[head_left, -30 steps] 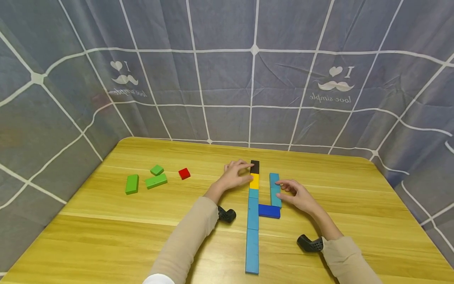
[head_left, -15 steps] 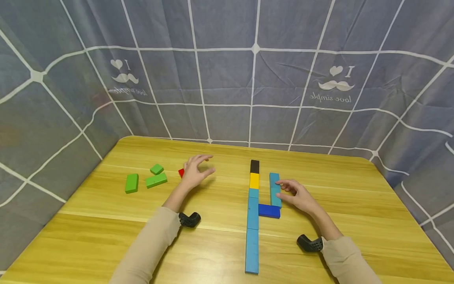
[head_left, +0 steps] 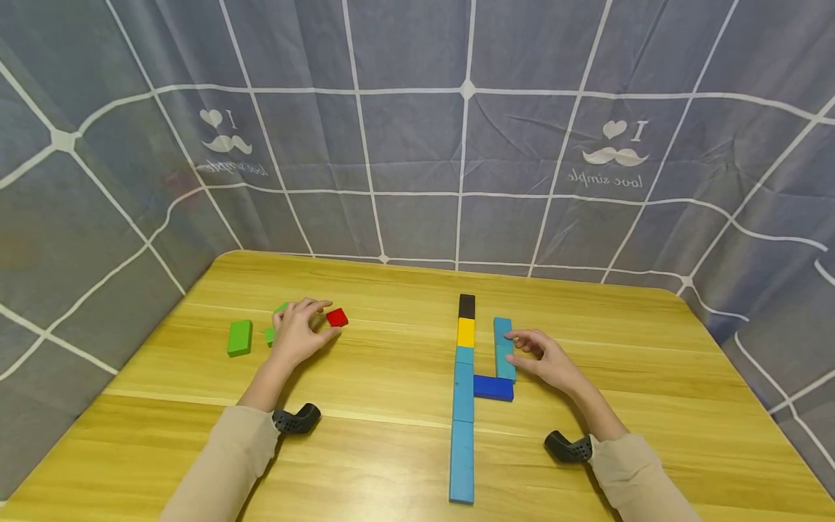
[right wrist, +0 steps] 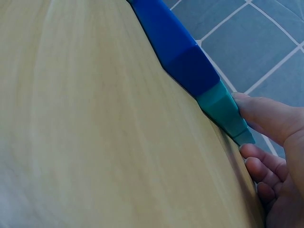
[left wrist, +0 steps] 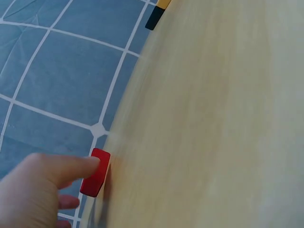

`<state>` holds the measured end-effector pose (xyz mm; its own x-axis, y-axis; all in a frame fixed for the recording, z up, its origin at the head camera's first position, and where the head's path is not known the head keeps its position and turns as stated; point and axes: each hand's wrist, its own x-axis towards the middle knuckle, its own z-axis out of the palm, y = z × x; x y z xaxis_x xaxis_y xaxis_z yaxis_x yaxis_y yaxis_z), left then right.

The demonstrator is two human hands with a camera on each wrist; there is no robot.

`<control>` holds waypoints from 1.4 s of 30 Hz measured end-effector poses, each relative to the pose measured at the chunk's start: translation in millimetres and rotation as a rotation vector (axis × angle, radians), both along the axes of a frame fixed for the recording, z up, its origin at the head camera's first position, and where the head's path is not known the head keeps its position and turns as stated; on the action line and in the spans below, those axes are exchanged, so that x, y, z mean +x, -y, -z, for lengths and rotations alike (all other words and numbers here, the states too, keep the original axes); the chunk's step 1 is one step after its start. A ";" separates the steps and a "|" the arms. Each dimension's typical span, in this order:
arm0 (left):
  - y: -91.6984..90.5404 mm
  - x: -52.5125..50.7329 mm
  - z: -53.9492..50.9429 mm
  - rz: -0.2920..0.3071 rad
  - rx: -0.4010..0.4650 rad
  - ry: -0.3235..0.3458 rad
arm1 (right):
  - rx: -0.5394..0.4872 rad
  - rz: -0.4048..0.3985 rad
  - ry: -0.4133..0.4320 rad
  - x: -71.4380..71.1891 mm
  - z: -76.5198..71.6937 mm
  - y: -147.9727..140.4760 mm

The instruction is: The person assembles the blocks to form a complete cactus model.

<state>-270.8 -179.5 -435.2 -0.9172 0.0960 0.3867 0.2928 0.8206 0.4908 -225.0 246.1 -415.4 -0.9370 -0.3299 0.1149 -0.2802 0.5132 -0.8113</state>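
In the head view my left hand (head_left: 298, 335) hovers at the left, index finger and thumb spread apart beside a small red block (head_left: 337, 318). The left wrist view shows the thumb in front of that red block (left wrist: 96, 172); contact cannot be told. Partly hidden beneath this hand are green blocks (head_left: 269, 336). My right hand (head_left: 546, 359) stays by a light blue strip (head_left: 503, 348), fingertips and thumb along its right side. A dark blue block (head_left: 493, 388) joins that strip to a long column of light blue blocks (head_left: 462, 460), topped by yellow (head_left: 466, 333) and black (head_left: 467, 306) blocks.
Another green block (head_left: 240, 338) lies farther left on the wooden table (head_left: 385, 449). A grey curtain with white lines (head_left: 417, 145) hangs behind the table and around its sides. Black curved devices (head_left: 297, 419) sit at both wrists.
My left hand has left the black and yellow blocks and moved left, past the red block, to above the green ones. The right hand has kept its place by the light blue strip.
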 end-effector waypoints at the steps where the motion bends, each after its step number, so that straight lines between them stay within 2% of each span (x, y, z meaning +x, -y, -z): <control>1: 1.3 0.6 0.5 -0.004 -0.011 0.001 | 0.000 0.001 0.000 0.1 0.1 -0.1; 12: 2.6 0.3 2.6 -0.031 -0.070 0.033 | -0.009 -0.001 -0.006 0.5 0.6 -0.4; 18: -8.1 -5.1 0.0 -0.038 -0.066 0.024 | -0.004 -0.002 -0.008 0.0 2.0 -1.5; 27: -53.9 -29.9 -3.4 0.016 -0.040 0.040 | -0.006 -0.008 -0.008 -1.0 3.6 -2.5; 33: -90.6 -49.7 -4.3 0.044 -0.029 0.087 | -0.006 -0.006 -0.013 -0.8 3.5 -2.5; 42: -134.2 -65.2 -1.8 0.083 -0.031 0.143 | -0.012 -0.003 -0.007 -0.9 3.5 -2.4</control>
